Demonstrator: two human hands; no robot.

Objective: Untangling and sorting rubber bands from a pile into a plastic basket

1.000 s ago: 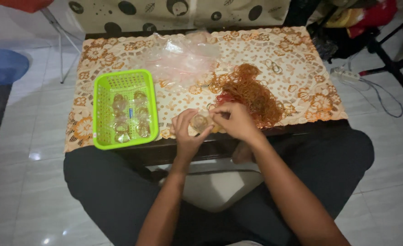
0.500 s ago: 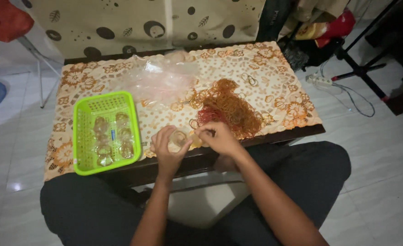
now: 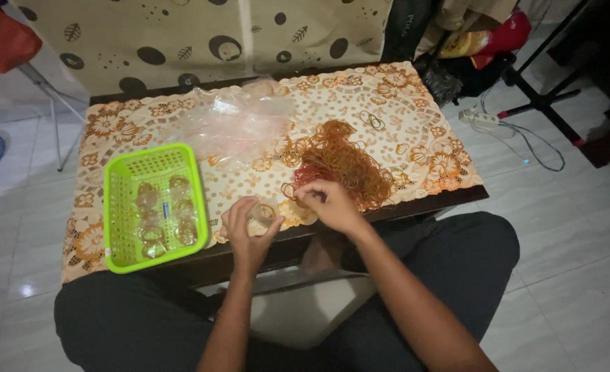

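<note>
We cup a small clear bag [image 3: 262, 215] in our left hand [image 3: 248, 231] while our right hand [image 3: 329, 205] pinches bands off the band pile [image 3: 343, 165]; a weak pinch could snap one away, or the bag could spill just right of the green basket [image 3: 155, 207].

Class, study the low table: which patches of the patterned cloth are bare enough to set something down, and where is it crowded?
Bare cloth shows at the far right corner beyond the rubber band pile, and along the far left edge behind the green basket. It is crowded mid-table, around the clear plastic bags, and at the near edge where the left hand and right hand work.

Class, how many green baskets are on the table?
1. The green basket sits at the table's left end, left of the left hand, with small clear packets inside.
</note>
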